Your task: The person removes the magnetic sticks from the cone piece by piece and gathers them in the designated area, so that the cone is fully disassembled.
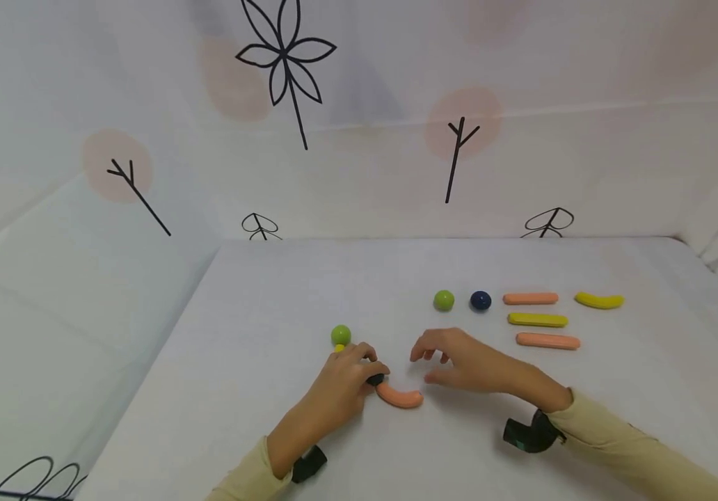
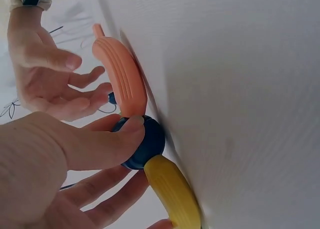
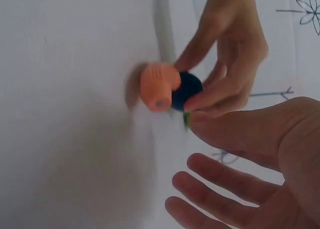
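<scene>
My left hand (image 1: 345, 384) pinches a dark blue ball (image 2: 155, 141) between thumb and fingers, low over the white table. From one side of that ball runs a curved, ribbed orange stick (image 1: 400, 398); from the other, a yellow curved stick (image 2: 172, 191). In the head view the yellow one is mostly hidden by the hand, with a light green ball (image 1: 341, 335) at its far end. My right hand (image 1: 464, 363) holds nothing and hovers just right of the orange stick's free end, its fingers spread and slightly bent.
Further back on the right lie a green ball (image 1: 443, 300), a dark blue ball (image 1: 481, 301), two straight orange sticks (image 1: 531, 298), a straight yellow stick (image 1: 537, 320) and a curved yellow stick (image 1: 600, 300). A patterned white cloth (image 1: 359, 174) hangs behind the table (image 1: 259, 292).
</scene>
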`<state>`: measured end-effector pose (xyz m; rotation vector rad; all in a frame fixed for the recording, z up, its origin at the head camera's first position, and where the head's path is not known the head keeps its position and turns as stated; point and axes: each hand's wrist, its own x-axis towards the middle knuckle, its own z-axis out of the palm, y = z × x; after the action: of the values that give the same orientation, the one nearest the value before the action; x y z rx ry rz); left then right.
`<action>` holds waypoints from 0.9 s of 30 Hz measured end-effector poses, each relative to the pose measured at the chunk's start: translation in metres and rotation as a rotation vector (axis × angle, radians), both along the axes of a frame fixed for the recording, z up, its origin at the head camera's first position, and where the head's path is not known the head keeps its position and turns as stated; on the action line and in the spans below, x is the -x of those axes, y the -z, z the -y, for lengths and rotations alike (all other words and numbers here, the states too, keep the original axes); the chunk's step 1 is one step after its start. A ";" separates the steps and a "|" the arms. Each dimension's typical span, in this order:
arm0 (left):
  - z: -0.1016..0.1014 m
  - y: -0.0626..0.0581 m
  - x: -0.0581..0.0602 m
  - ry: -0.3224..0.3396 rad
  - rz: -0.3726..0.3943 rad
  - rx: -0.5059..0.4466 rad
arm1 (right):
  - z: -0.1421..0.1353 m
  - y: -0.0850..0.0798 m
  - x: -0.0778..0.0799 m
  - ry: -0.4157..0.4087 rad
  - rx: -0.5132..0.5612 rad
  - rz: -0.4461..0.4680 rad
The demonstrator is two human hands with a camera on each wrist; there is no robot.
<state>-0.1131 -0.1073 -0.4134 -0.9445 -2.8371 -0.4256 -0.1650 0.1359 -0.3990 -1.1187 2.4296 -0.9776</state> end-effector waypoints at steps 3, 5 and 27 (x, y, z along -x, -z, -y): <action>0.001 0.001 0.000 0.007 -0.018 -0.008 | 0.013 0.004 -0.012 -0.059 0.010 0.044; 0.000 0.002 0.000 0.011 -0.028 -0.015 | 0.020 0.009 -0.018 -0.089 0.026 0.045; 0.000 0.003 0.001 0.006 0.002 -0.072 | 0.009 0.024 -0.033 0.037 0.130 -0.023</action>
<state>-0.1143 -0.1076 -0.4162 -0.9401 -2.8008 -0.5262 -0.1316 0.1267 -0.4227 -1.1364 2.4432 -1.1546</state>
